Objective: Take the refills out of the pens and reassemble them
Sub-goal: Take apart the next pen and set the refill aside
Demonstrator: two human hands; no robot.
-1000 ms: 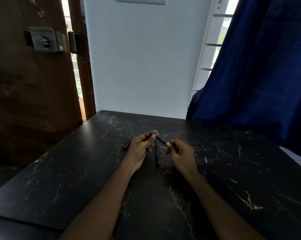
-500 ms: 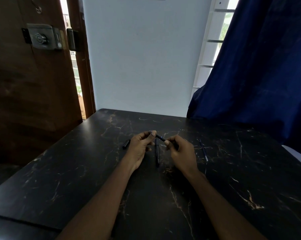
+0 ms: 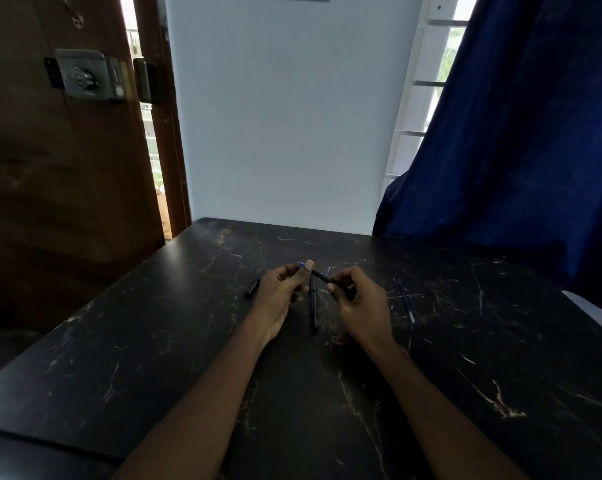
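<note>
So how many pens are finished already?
None looks finished. One refill and a cap lie loose on the table. The left hand and right hand hold one pen. Another pen waits between them.

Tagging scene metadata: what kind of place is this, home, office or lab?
Probably a room in a home, not a lab. A wooden door with a metal lock stands ajar at left, a blue curtain covers a barred window, and the hands work at a dark marble-patterned table.
</note>
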